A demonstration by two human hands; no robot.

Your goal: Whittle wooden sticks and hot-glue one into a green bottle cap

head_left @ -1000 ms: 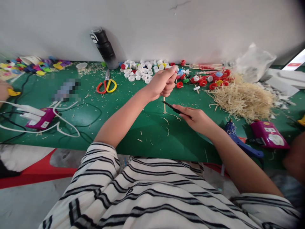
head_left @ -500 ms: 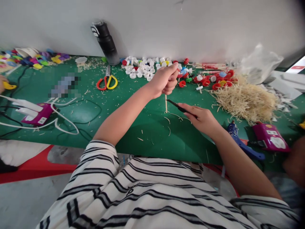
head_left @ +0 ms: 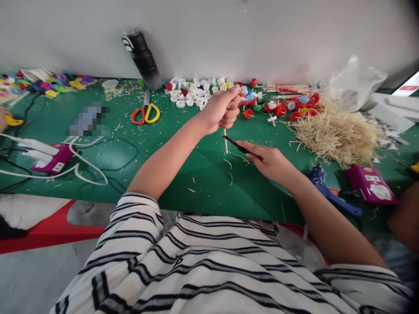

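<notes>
My left hand [head_left: 222,110] is closed in a fist around a thin wooden stick [head_left: 226,143], which points down with its lower end at the green tabletop. The upper part of the stick is hidden inside the fist. In my right hand [head_left: 266,160] is a slim black utility knife [head_left: 238,145], its handle gripped and its tip against or right beside the stick. Thin curled wood shavings [head_left: 228,164] lie on the table below the stick's end.
Behind my hands are white bottle caps [head_left: 196,93] and red caps [head_left: 296,115] with sticks. To the right are a shavings heap [head_left: 334,133], a blue glue gun [head_left: 330,192] and a purple power strip [head_left: 371,185]. At left are scissors [head_left: 146,109], a black bottle [head_left: 143,59] and cables [head_left: 88,176].
My right hand and the knife have shifted slightly left, bringing the blade across the stick. My left fist keeps its grip on the stick. The whole view has shifted a little.
</notes>
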